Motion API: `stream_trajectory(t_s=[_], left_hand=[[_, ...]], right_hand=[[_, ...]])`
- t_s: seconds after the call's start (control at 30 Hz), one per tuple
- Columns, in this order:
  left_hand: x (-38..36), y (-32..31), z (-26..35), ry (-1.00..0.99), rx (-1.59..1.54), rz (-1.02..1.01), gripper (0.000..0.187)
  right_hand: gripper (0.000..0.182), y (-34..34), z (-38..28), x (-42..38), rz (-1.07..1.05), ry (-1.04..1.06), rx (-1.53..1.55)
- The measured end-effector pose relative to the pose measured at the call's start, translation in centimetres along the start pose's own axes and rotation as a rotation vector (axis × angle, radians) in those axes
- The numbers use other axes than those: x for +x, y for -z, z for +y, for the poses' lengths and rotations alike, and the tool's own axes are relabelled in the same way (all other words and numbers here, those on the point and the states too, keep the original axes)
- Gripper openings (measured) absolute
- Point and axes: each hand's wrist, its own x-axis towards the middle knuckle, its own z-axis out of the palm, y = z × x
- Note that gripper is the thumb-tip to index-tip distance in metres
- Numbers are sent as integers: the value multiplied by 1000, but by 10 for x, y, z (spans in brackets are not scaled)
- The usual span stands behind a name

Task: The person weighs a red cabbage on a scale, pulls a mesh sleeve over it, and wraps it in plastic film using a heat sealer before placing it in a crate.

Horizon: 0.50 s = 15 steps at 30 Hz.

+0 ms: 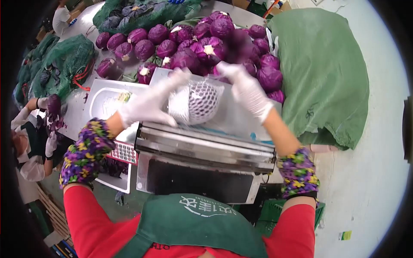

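Observation:
A purple cabbage in a white foam net (198,103) sits behind the metal bar of a film wrapping machine (206,150), with clear film glinting around it. My left hand (148,99), in a white glove, is at the cabbage's left side. Its fingers are spread, with the thumb low by the net and the blurred fingertips above. To the right and above, my gloved right hand (248,91) reaches inward, its fingers drawn together beyond the cabbage's upper right edge. I cannot tell what is between them.
Many bare purple cabbages (185,58) are heaped behind the machine. A scale (124,150) with a white tray stands at left, near green net sacks (64,64). A green cloth (320,69) covers something at right. Another person's gloved hand (50,144) is at far left.

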Motion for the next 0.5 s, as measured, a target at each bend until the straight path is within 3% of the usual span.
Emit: stream_trajectory(t_s=[0.03,0.1,0.17,0.2,0.27,0.3,0.33,0.4,0.47,0.5], left_hand=[[9,-9,3,6,-21,-3,103],[22,-17,6,17,-43,1,101],[30,-20,2,267,-434,21,92],[33,-25,4,265,-436,23,92],[34,-41,13,458,-952,176,58],[30,-42,28,522,-898,94,46],[22,-46,42,639,-938,22,55],[6,-51,79,1020,-1135,-219,72],[-17,-68,102,1139,-1125,-364,90],[-31,-77,109,1129,-1210,-436,95]], right_hand=[[56,-14,-6,-1,-273,-86,-62],[66,-47,-3,-26,-157,-173,246],[68,-47,-8,-32,-145,-269,372],[70,-41,-14,-33,-168,-360,528],[72,-20,-40,-39,-183,-466,681],[74,-3,-62,-40,-298,-613,794],[75,7,-80,-49,-414,-762,908],[77,11,-108,-79,-519,-711,860],[78,9,-138,-117,-549,-1105,1365],[78,17,-156,-120,-569,-1135,1413]])
